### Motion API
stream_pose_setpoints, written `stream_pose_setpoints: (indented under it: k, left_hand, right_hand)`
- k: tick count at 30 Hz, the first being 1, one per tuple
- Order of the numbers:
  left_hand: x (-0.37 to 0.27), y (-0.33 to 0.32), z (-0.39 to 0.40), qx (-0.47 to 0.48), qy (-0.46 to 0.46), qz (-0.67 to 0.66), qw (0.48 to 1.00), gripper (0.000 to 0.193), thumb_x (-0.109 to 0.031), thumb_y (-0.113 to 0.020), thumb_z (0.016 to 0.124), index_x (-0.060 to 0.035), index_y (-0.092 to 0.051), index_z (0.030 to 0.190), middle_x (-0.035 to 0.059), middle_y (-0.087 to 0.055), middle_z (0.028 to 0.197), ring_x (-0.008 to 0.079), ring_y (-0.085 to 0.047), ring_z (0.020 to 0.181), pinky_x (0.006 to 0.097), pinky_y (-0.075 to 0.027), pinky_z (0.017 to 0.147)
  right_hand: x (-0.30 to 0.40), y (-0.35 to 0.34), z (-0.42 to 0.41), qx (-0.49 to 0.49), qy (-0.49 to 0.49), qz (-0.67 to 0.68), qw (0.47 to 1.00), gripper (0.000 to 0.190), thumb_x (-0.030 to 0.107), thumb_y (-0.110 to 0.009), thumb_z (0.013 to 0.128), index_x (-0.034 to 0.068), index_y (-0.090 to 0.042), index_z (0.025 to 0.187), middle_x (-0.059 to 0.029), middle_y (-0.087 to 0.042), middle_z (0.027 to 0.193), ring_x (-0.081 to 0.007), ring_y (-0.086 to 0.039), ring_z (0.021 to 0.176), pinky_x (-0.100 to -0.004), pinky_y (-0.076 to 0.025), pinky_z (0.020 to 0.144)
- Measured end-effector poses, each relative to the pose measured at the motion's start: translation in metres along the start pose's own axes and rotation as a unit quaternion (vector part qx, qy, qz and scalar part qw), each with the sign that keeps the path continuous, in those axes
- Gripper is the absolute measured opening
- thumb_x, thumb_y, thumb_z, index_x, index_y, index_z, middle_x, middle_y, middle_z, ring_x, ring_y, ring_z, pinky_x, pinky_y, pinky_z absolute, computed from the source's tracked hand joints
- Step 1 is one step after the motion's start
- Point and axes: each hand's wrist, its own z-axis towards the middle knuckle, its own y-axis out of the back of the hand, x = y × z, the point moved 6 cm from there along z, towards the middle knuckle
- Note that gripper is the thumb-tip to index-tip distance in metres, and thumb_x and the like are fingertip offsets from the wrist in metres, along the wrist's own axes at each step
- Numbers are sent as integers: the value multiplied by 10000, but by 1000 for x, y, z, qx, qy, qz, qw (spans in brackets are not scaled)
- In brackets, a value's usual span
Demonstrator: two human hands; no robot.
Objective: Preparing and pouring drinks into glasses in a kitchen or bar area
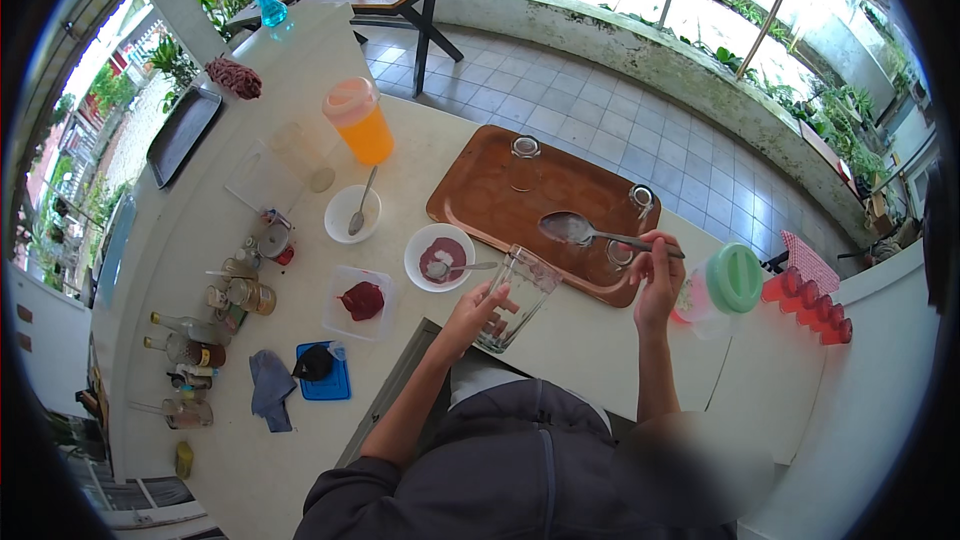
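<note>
My left hand (pixel 480 315) is wrapped around a clear drinking glass (pixel 525 292), held tilted in front of my body. My right hand (pixel 656 277) grips the handle of a large metal spoon (pixel 574 228), whose bowl is over the brown tray (pixel 480 172). Several upturned glasses stand on that tray, one of them (pixel 525 165) near its far edge. Left of the held glass, a white bowl (pixel 414 270) contains a purple-pink mixture with some white on it and a small spoon. Another white bowl (pixel 331 225) with a spoon sits farther left.
An orange-filled pitcher (pixel 369 131) stands at the back. At left are a plastic box (pixel 332 322) with something dark red, a blue lid (pixel 328 388), a grey cloth (pixel 271 390), bottles (pixel 195 328) and jars (pixel 255 296). A green-lidded pitcher (pixel 733 277) and red cups (pixel 817 307) are at right.
</note>
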Motion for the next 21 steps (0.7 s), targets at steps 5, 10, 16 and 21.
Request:
stream_pose_setpoints:
  k: [5, 10, 16, 21]
  left_hand:
    - [1, 1, -1, -29, -19, -29, 999, 467, -410, -450, 846, -17, -429, 1098, 81, -566, 836, 76, -490, 546, 193, -413, 515]
    - [2, -3, 0, -36, -32, -55, 997, 441, -399, -443, 855, -33, -438, 1100, 64, -535, 838, 71, -470, 550, 196, -427, 528]
    - [6, -9, 1, -24, -8, -76, 997, 543, -444, -433, 846, -27, -373, 1189, 71, -540, 841, 91, -527, 588, 198, -441, 540]
    - [12, -11, 5, 5, -6, -97, 995, 582, -466, -438, 836, -1, -366, 1179, 94, -561, 851, 103, -539, 573, 199, -446, 527]
  right_hand:
    - [-2, -3, -8, 21, -7, -2, 1000, 209, 221, -385, 905, 52, -507, 890, -111, -601, 701, -48, -404, 451, -157, -289, 409]
    - [-8, 8, -8, -64, 32, 13, 997, 227, 245, -394, 904, 47, -506, 892, -122, -599, 701, -50, -400, 437, -155, -284, 407]
    - [-17, 3, -20, -10, -2, 23, 1000, 228, 233, -385, 906, 37, -501, 892, -126, -599, 706, -61, -401, 430, -161, -285, 404]
    - [-7, 11, -22, -49, 27, 31, 998, 221, 226, -382, 906, 38, -497, 893, -125, -593, 711, -63, -414, 442, -163, -284, 402]
